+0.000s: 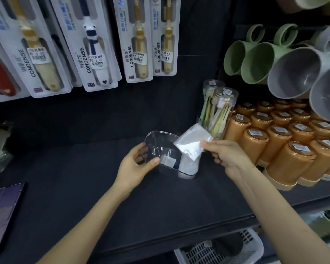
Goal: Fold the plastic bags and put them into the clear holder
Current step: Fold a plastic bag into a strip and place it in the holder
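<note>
A: Two bags, as far as I can make out. Where is the first?

B: One folded plastic bag, white and flat, is held in the air just above the right end of the clear holder. The right hand has it by its right edge. The thumb lies on top and the fingers curl beneath, pinching it.

A: And the other?

B: A second bag already stands in the holder's right end, a pale bundle against the wall. Beside it, nearer the middle, sits something small and pale. I cannot tell if it is a bag or a label.

A: What steadies the holder?

B: The left hand grips its left end. Its thumb lies across the front wall and its fingers curl round the back, showing through the plastic. The holder looks tilted. Whether its base touches the dark shelf I cannot tell.

A: What else is round about?

B: Just behind the held bag stand clear jars of toothbrushes. Right of those are rows of orange jars, with green and grey mugs hanging above them. Toothbrush packs hang on the back wall at upper left. A phone lies at the shelf's left edge, and a white basket sits below.
</note>
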